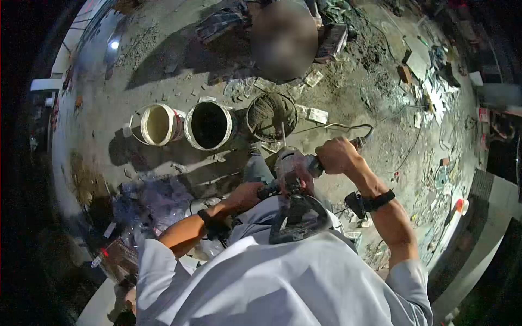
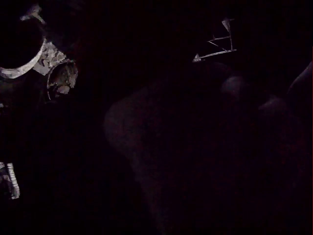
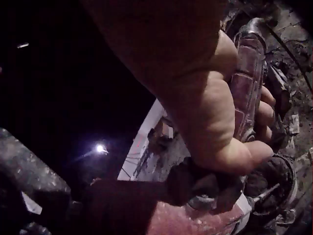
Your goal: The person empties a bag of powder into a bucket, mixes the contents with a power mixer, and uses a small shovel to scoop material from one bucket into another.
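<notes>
A hand-held power mixer (image 1: pixel 292 165) with a dusty red body hangs in front of the person's torso. Its thin metal shaft (image 1: pixel 283 132) points away and overlaps a bucket of grey mortar (image 1: pixel 272 117) in the head view. The right hand (image 1: pixel 338 156) grips one handle, and the right wrist view shows its fingers curled around the red grip (image 3: pixel 246 81). On the other side, the left hand (image 1: pixel 243 196) holds a dark side handle (image 1: pixel 268 190). Most of the left wrist view is dark, with only a faint outline of the hand (image 2: pixel 127 122).
Two more buckets stand left of the mortar, one with a dark inside (image 1: pixel 188 130) and one pale (image 1: pixel 145 127). Another person (image 1: pixel 284 43) is at the far side. A cable (image 1: pixel 359 127) trails by the right hand. Clear plastic sheeting (image 1: pixel 157 209) and rubble lie on the floor.
</notes>
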The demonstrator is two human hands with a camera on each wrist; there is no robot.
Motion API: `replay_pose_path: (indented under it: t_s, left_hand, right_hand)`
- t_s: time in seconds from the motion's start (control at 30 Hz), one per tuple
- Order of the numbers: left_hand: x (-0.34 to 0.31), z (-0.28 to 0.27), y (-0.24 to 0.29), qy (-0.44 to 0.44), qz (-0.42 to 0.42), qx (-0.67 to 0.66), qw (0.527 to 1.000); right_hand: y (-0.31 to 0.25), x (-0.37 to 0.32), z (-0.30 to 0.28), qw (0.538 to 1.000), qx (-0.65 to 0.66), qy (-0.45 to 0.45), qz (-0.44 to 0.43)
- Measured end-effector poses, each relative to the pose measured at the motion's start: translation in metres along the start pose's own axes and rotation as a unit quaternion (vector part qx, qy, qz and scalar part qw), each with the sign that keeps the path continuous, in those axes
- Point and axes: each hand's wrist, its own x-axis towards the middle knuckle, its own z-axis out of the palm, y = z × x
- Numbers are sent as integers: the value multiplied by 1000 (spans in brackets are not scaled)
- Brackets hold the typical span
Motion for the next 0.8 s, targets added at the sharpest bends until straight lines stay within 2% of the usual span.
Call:
replay_pose_path:
  t_s: [0.07,0.2,0.27,0.37,0.6,0.67,0.8]
  left_hand:
    - [-4,-10,22,7,-19,-13,1000]
    - [6,-2,22,23,-20,6,1000]
    - [4,-4,23,49,59,30,997]
    - [2,-9,41,44,16,28,999]
    - [13,-3,21,19,14,-9,1000]
    - [11,-8,24,7,16,-14,1000]
    - [21,0,3,1,53,11,999]
  right_hand:
    - [9,6,4,998,-38,46,-16]
    - [17,6,-4,998,-45,31,-14]
    - [21,7,-2,998,-56,13,-2]
    - [25,1,-7,998,-48,31,-18]
    - [22,-4,-5,1000,-15,19,2]
    - [21,-2,-3,999,-18,-26,19]
    - [20,-6,7,1000,-13,-2,18]
